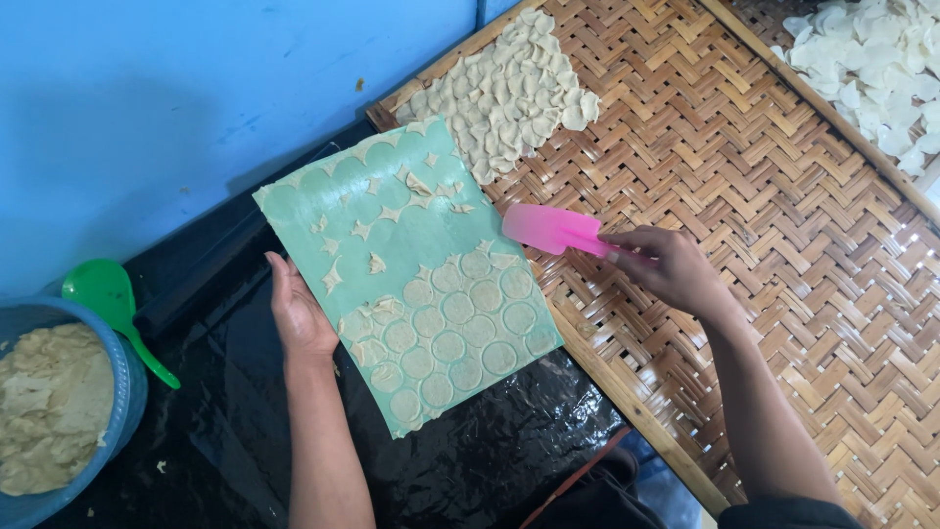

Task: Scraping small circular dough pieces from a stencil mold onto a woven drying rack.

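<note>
Right hand (pixel 676 269) grip pinches pink scraper (pixel 551 229); green sheet (pixel 392 245) half-covered in dough discs.

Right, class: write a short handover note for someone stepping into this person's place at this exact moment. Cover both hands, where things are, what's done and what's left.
Left hand: flat on the left edge of the green sheet, steadying it.
Right hand: gripping the pink scraper, blade beside the sheet's right edge.
Done: the sheet's upper half is stripped, only dough scraps there; lifted rounds lie piled on the woven tray.
Left: the cut dough circles on the lower half.
Nearby: bowl of dough with green spoon, far left.
</note>
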